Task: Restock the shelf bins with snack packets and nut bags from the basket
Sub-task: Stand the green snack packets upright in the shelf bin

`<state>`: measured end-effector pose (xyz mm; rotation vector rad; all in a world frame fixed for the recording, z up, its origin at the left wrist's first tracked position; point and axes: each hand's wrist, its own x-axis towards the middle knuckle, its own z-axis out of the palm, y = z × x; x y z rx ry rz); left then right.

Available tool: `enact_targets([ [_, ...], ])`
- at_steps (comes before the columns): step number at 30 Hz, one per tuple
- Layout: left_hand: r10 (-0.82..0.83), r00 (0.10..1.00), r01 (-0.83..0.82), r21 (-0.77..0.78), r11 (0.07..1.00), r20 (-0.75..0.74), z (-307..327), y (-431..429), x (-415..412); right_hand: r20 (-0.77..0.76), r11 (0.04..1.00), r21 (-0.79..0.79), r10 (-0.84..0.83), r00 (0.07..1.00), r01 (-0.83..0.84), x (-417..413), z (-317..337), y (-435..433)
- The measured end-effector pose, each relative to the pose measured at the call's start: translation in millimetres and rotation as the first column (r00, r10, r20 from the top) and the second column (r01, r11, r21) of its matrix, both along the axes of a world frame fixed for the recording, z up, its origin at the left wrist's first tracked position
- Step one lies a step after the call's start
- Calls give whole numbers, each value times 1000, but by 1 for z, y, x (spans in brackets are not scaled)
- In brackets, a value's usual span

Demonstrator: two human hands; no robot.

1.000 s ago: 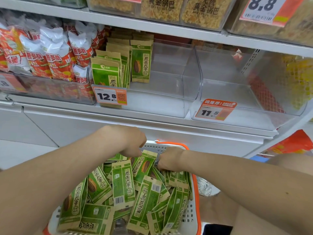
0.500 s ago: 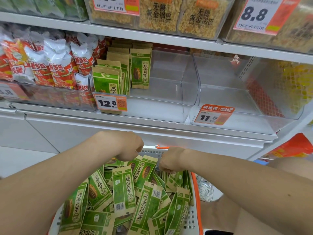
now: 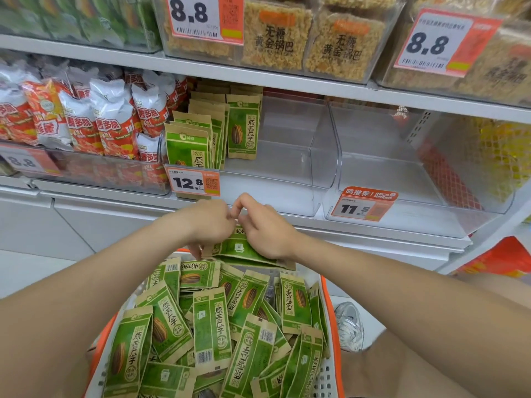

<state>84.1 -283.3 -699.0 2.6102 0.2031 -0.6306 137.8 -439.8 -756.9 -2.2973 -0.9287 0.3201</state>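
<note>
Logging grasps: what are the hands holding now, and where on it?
A stack of green packets: left hand grips its left end, right hand its right side.

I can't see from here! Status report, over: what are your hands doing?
Left hand and right hand both grip green packet stack above basket. Bin partly filled, nothing blocking. Over.

The basket (image 3: 334,334) is white with an orange rim, sits nearest, and is heaped with green and kraft nut bags (image 3: 212,326) lying flat at every angle, some face up, some barcode side up. Over its far end, the left hand (image 3: 209,222) and right hand (image 3: 264,234) grip a small stack (image 3: 244,249) of them, tilted. Further back, the middle clear bin (image 3: 287,179) has the same bags standing upright (image 3: 241,124) in its left part. The left bin (image 3: 94,170) is packed with red and white snack packets (image 3: 112,122).
</note>
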Motion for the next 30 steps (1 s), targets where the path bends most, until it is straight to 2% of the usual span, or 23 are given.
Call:
enact_targets([
  [2, 214, 977, -209, -227, 951, -4, 10, 5, 2, -26, 995, 80, -57, 998, 59, -4, 6, 2],
  [4, 341, 940, -322, -340, 884, -2, 20, 7, 3, -37, 979, 170, -107, 994, 112, -7, 15, 5],
  [7, 529, 847, -478, -514, 712, -54, 25, 11, 7, 39, 959, 264, -114, 993, 100, -5, 32, 7],
  [9, 623, 765, -560, -643, 522, -161, 28, 16, 11, 82, 948, 317, -69, 994, 40, -3, 45, 5],
  [12, 663, 632, -588, -805, 75, -400, 38, 23, 17, 191, 939, 343, -37, 981, -31, 1, 55, -1],
  [13, 665, 606, -557, -830, -38, -437, 41, 24, 17, 237, 946, 322, -53, 970, -27, 3, 55, -2],
  [14, 669, 596, -523, -847, -96, -444, 43, 24, 17, 278, 952, 306, -84, 957, -5, 5, 54, -2],
  [15, 677, 599, -495, -862, -107, -428, 45, 23, 16, 307, 951, 309, -128, 943, 28, 6, 53, -1],
  [17, 697, 624, -468, -883, -28, -353, 45, 20, 13, 297, 918, 377, -245, 923, 122, 11, 53, 2],
  [18, 704, 647, -459, -887, 51, -294, 46, 19, 12, 265, 895, 411, -302, 916, 176, 13, 54, 3],
  [21, 671, 741, -358, -820, 447, 42, 45, 12, 8, 139, 836, 456, -405, 904, 304, 16, 58, 6],
  [22, 639, 755, -297, -791, 535, 149, 44, 9, 8, 100, 821, 463, -423, 901, 334, 16, 60, 7],
  [23, 618, 758, -244, -786, 568, 211, 41, 8, 8, 75, 815, 463, -428, 901, 348, 16, 62, 8],
  [25, 623, 743, -196, -809, 554, 246, 37, 8, 9, 46, 847, 427, -371, 928, 317, 16, 69, 9],
  [28, 642, 713, -170, -819, 547, 281, 38, 18, 13, 59, 963, 220, -173, 983, 157, 18, 80, 5],
  [30, 629, 706, -127, -816, 564, 325, 41, 23, 14, 103, 980, 168, -123, 987, 105, 21, 87, 0],
])
